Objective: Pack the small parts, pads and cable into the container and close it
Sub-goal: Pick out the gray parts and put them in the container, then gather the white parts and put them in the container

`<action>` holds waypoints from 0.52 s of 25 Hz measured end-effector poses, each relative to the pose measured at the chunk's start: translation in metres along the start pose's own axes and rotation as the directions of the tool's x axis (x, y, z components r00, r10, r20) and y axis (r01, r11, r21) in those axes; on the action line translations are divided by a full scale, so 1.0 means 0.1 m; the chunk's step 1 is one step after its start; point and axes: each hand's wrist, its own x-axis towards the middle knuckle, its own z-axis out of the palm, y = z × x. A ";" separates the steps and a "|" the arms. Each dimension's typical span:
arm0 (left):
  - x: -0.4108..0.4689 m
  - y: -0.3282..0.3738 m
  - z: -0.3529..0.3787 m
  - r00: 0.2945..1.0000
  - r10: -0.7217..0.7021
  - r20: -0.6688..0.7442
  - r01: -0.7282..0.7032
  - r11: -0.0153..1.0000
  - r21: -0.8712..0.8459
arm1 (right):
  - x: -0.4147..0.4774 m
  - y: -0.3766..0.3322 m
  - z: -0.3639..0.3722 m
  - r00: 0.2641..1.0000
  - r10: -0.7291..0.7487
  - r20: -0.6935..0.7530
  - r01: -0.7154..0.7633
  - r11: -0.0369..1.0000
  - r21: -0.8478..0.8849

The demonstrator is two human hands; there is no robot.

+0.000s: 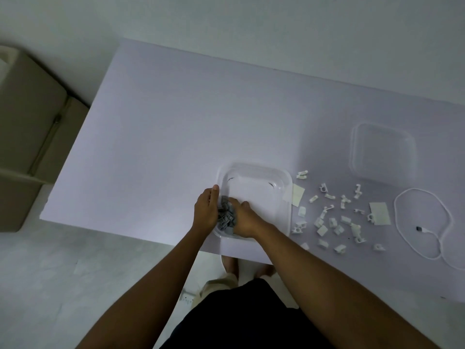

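Both hands, left hand and right hand, cup grey parts inside the container (fingers curled together); best released low, gently.

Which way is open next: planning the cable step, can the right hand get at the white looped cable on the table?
Probably yes: the white looped cable lies uncovered, right of the scattered white clips; the right hand is cupping grey parts.

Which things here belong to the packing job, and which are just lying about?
Job: clear container, its lid, grey parts between both hands, white clips, pads, cable.
Lying about: cardboard boxes, power strip on floor.
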 end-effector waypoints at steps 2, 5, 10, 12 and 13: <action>0.01 -0.01 0.00 1.000 -0.008 -0.006 0.008 1.000 0.011 | -0.01 -0.06 -0.02 0.999 -0.032 0.037 0.032 0.999 -0.020; 0.01 -0.02 0.00 0.998 0.039 -0.046 -0.032 0.988 0.149 | -0.04 -0.02 -0.05 0.999 -0.049 0.005 0.049 0.999 -0.006; 0.00 0.34 0.06 0.893 0.415 -0.172 -0.307 0.844 0.440 | -0.33 0.21 -0.20 0.958 0.001 -0.287 0.080 0.960 0.269; -0.04 0.58 0.20 0.852 0.517 -0.083 -0.431 0.782 0.449 | -0.59 0.42 -0.33 0.844 0.027 -0.535 0.212 0.900 0.381; -0.08 0.70 0.31 0.845 0.535 -0.007 -0.481 0.765 0.427 | -0.72 0.58 -0.39 0.770 0.070 -0.634 0.257 0.876 0.409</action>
